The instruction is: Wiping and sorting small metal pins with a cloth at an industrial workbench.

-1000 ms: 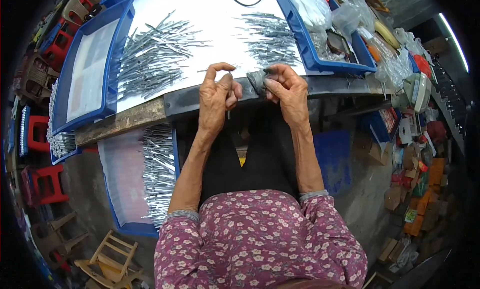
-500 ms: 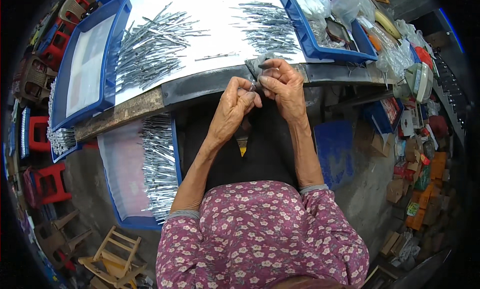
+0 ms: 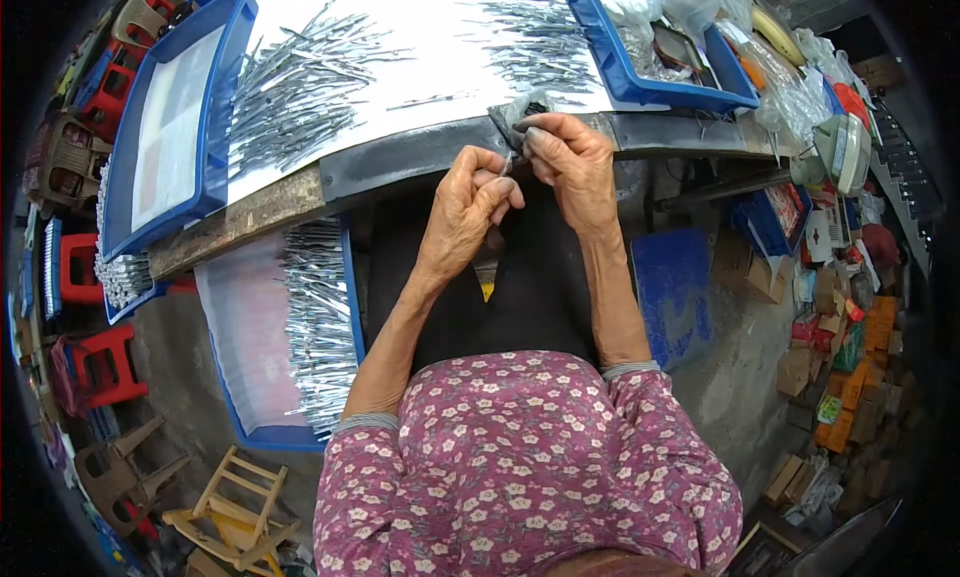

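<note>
Your hands have drawn closer together at the surface [image 3: 420, 157] edge — left hand [image 3: 470, 202] pinches a thin metal piece [image 3: 508, 163], right hand [image 3: 565, 157] clamps a grey pad [image 3: 515, 117].

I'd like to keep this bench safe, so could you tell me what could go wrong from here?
1. The left hand pinches a thin metal piece against the right hand, off the table edge; if dropped, it would likely fall into the lap.
2. The right hand also holds a grey cloth pad, so its grip may be crowded.
3. Loose metal strips could snag a sleeve.
</note>
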A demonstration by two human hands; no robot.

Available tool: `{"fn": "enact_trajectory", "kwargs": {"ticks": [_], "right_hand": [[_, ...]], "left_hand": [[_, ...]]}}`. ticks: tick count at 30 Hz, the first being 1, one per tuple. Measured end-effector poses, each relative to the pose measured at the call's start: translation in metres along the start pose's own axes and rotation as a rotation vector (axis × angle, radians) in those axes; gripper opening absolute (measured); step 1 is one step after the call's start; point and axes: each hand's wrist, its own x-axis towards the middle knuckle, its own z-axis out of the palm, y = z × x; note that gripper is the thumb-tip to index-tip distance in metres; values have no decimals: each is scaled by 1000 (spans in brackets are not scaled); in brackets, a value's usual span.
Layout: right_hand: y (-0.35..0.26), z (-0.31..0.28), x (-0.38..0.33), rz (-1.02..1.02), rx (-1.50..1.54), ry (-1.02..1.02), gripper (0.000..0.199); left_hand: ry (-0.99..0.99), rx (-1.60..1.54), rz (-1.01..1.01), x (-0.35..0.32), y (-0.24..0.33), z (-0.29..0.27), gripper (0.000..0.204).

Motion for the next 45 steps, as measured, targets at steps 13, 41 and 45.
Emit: {"fn": "enact_trajectory", "kwargs": {"ticks": [13,41,45], "right_hand": [[1,6,1,62,99,-56,13],[12,16,-8,57,-6,-15,11],[16,17,-12,14,-100,-16,9]], "left_hand": [[-24,-9,16,0,-2,-3,7],[38,22,28,-6,-12,-4,4],[44,60,23,-6,-13,-6,5]]}}
